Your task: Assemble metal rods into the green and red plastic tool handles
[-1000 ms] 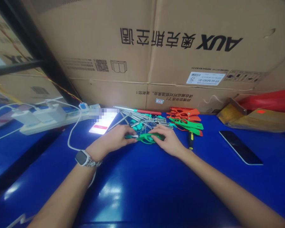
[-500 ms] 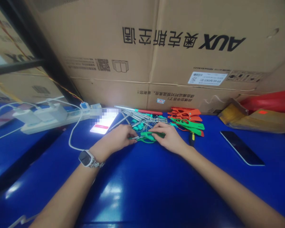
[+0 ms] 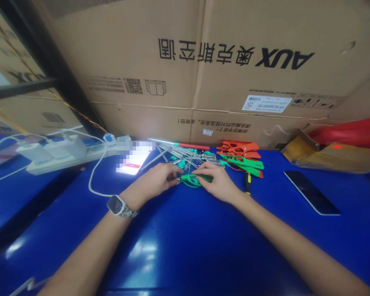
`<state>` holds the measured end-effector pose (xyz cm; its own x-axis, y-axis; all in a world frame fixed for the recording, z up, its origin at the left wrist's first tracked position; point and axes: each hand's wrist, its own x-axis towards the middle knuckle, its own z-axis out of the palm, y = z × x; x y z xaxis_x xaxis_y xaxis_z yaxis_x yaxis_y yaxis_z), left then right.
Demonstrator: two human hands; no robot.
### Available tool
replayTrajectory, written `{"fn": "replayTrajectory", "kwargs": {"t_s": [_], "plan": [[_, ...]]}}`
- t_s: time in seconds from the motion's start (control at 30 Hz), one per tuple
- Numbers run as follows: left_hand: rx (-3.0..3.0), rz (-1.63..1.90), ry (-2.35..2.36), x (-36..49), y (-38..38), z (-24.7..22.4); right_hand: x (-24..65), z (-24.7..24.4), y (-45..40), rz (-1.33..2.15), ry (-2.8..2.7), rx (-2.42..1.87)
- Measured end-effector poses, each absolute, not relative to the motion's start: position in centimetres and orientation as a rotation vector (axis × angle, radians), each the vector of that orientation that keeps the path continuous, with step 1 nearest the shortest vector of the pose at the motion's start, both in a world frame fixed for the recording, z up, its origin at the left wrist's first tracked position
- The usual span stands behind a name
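Note:
Between my two hands, just above the blue table, is a green plastic piece with a curved loop (image 3: pixel 189 181); its exact kind I cannot make out. My left hand (image 3: pixel 158 179), with a watch on its wrist, is closed in a pinch on a thin metallic part at the piece's left end. My right hand (image 3: pixel 218 181) pinches its broad green right end between thumb and fingers. Directly behind the hands lies a pile of thin metal rods (image 3: pixel 185 153) mixed with small teal parts. Flat green pieces (image 3: pixel 246 162) and orange pieces (image 3: pixel 240 148) lie stacked to the right of the pile.
A black-and-yellow handle (image 3: pixel 248 183) lies beside my right forearm. Farther right are a dark phone (image 3: pixel 311 192) and a torn cardboard tray (image 3: pixel 336 156). A lit phone (image 3: pixel 132 160) and a white power strip (image 3: pixel 77 158) with cables are left. A large carton (image 3: pixel 222 82) stands behind.
My left hand has shifted slightly to the right, and less of the metallic part shows beside its fingertips. Both hands keep their pinch; the view has shifted a little.

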<state>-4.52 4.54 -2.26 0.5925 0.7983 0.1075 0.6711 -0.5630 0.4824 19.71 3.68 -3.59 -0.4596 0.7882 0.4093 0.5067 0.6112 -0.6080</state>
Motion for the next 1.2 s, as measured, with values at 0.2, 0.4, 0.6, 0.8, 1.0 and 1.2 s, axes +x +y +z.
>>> {"fn": "replayTrajectory", "kwargs": {"t_s": [0.2, 0.4, 0.6, 0.8, 1.0, 1.2], "plan": [[2.493, 0.496, 1.118, -4.7, 4.5, -1.8, 19.7, -3.9, 3.6, 0.568, -2.117, -0.99], [2.44, 0.55, 1.062, -4.6, 4.7, -2.2, 19.9, -4.1, 3.8, 0.59, -2.113, -0.985], [2.377, 0.599, 1.015, -4.4, 5.0, -2.4, 19.8, -3.8, 3.7, 0.599, -2.121, -0.994], [2.327, 0.581, 1.066, -4.3, 4.8, -1.8, 19.7, -3.7, 3.6, 0.584, -2.119, -0.999], [2.264, 0.444, 1.243, -5.0, 4.3, -0.7, 19.7, -3.6, 3.6, 0.583, -2.126, -1.006], [2.323, 0.386, 1.255, -5.0, 4.4, -0.7, 19.5, -3.0, 3.6, 0.538, -2.149, -1.028]]}}
